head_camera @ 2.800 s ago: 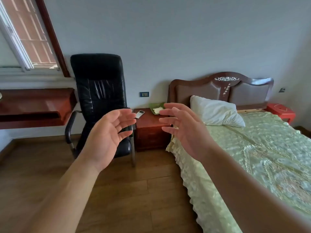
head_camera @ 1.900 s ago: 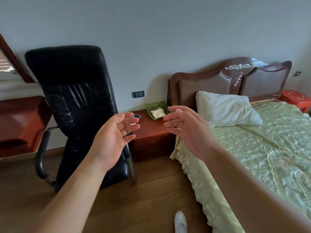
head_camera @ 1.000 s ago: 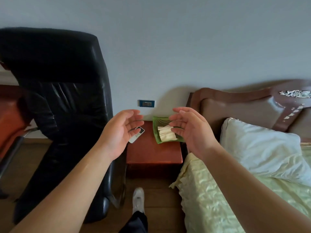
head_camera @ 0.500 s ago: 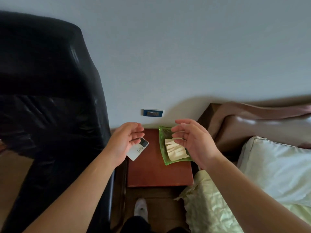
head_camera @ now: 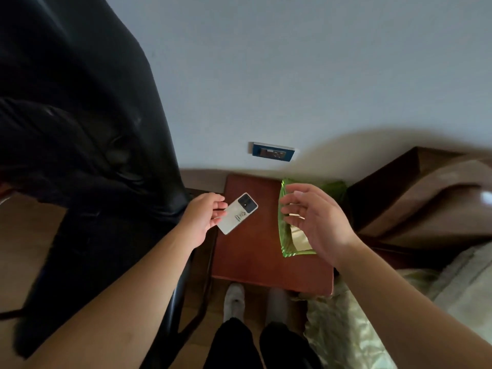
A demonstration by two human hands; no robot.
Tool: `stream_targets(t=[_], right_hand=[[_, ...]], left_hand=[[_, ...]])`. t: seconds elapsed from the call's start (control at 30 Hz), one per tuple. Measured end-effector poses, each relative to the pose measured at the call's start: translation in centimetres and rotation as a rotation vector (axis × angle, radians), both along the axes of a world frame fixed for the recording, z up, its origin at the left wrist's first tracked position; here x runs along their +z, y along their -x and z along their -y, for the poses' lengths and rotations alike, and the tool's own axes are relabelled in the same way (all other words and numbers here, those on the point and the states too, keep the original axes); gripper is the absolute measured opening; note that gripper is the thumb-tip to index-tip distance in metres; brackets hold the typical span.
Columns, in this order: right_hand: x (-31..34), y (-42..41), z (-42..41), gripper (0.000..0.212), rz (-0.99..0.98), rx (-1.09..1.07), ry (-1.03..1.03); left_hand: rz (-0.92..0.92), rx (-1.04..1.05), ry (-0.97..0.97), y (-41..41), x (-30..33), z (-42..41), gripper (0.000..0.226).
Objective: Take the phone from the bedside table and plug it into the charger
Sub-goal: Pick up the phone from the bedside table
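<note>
White phone point(head_camera: 237, 213) lies camera-side up at the bedside table's point(head_camera: 247, 259) left edge, my left hand point(head_camera: 203, 218) fingers closing on its end, right hand point(head_camera: 312, 221) spread empty; pickup step, next needs lift, then finding charger, unseen.

One phone point(head_camera: 237, 213), one bedside table point(head_camera: 255, 257), two hands (bare), one tray point(head_camera: 284, 235).

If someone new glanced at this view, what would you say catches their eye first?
Probably the white phone at the left edge of the reddish bedside table, with the left hand touching its near end; whether it is gripped yet is unclear. Next, the right hand hovering open over the bright green tray on the table's right side. A big black chair fills the left.
</note>
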State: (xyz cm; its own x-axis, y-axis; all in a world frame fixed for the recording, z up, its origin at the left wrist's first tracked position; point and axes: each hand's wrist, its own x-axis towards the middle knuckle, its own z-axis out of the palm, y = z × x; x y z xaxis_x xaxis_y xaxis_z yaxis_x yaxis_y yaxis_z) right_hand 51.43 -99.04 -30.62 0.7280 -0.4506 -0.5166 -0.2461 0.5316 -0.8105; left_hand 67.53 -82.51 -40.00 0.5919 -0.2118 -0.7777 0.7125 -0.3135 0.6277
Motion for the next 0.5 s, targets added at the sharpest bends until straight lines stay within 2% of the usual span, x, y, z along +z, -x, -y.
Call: stream_targets(t=[0.23,0.33,0.43,0.47,0.5], right_hand=[[-9.8,-0.6,0.9,0.023,-0.023,0.062,-0.059],[-13.0,-0.9,0.5,0.023,-0.047,0.072,-0.078],[-15.4,-1.2,0.4,0.022,-0.048,0.089,-0.081],[-16.0,-1.2,0.5,0.022,-0.045,0.092,-0.079],[-16.6,-1.3,0.7,0.023,-0.042,0.092,-0.074]], left_hand=[[0.02,0.009,-0.131,-0.8,-10.0,0.0,0.015],[0.178,-0.043,-0.249,-0.9,-13.5,0.1,0.017],[0.305,-0.13,-0.288,-1.3,-16.3,0.4,0.007],[0.316,-0.169,-0.304,-1.4,-17.4,0.4,0.008],[0.321,-0.194,-0.324,-1.6,-18.5,0.4,0.021]])
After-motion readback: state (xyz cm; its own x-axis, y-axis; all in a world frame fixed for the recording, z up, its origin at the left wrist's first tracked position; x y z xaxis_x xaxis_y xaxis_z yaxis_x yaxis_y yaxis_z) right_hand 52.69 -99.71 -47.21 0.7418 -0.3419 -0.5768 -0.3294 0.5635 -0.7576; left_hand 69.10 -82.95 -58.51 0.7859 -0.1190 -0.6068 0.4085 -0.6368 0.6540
